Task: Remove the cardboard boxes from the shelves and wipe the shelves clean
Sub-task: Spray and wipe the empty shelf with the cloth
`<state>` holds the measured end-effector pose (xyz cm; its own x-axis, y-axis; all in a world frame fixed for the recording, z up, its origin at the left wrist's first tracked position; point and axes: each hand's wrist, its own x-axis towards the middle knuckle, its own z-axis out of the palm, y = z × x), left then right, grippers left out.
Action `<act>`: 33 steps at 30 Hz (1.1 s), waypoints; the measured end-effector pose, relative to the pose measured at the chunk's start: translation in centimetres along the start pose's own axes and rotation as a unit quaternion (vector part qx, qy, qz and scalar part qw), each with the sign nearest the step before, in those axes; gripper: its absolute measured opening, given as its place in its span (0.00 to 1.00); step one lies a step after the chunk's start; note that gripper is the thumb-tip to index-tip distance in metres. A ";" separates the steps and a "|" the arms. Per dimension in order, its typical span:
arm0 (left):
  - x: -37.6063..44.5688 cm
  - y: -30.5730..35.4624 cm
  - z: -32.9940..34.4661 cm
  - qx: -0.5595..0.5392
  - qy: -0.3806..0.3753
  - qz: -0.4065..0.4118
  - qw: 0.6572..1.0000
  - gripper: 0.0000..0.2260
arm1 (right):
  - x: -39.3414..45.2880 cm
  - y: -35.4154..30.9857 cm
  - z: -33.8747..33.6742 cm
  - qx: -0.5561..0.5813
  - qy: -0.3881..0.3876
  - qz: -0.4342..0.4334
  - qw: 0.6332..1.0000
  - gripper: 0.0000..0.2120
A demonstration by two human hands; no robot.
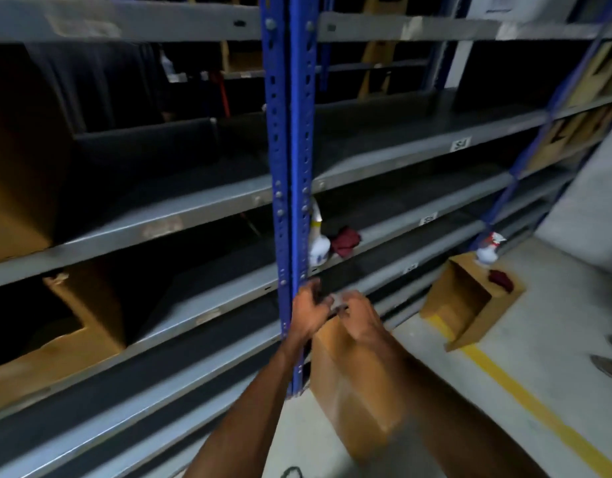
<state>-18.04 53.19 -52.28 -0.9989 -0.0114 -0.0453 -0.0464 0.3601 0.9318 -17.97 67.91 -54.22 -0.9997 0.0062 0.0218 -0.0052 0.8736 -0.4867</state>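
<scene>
Fingers of both hands curl over the top far edge of a cardboard box standing on the floor just right of the blue upright post. Left hand grips the box's top corner nearest the post; right hand grips the same edge just beside it. Motion blur, so exact finger spread is unclear, but both look closed on the cardboard. The box stands upright, long axis vertical, top end toward the grey shelves.

Right of the post on a lower shelf: a white spray bottle with a dark red cloth just beside it. Farther right of the post, on the floor, a second cardboard box lies on its side, open end facing the camera, carrying another spray bottle and a red cloth. A yellow floor line runs past it. Left of the post, boxes on the shelves remain. The post stands right against the left forearm.
</scene>
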 end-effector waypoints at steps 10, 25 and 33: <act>12.8 7.7 5.6 0.050 0.110 -0.001 0.993 0.42 | 16.6 3.5 -3.2 -0.106 -0.005 -0.045 0.993 0.15; 19.3 9.5 5.8 0.091 0.220 -0.137 0.961 0.17 | 25.5 6.1 -0.9 -0.348 -0.157 -0.159 0.911 0.41; 20.2 7.6 5.9 0.069 0.181 -0.016 0.981 0.12 | 27.5 8.0 -2.7 -0.295 -0.086 -0.296 0.904 0.34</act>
<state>-38.48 61.17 -48.25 -0.9347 -0.3464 0.0800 -0.1020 0.4767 0.8731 -45.46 76.37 -55.11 -0.8146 -0.5790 -0.0343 -0.5786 0.8071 0.1176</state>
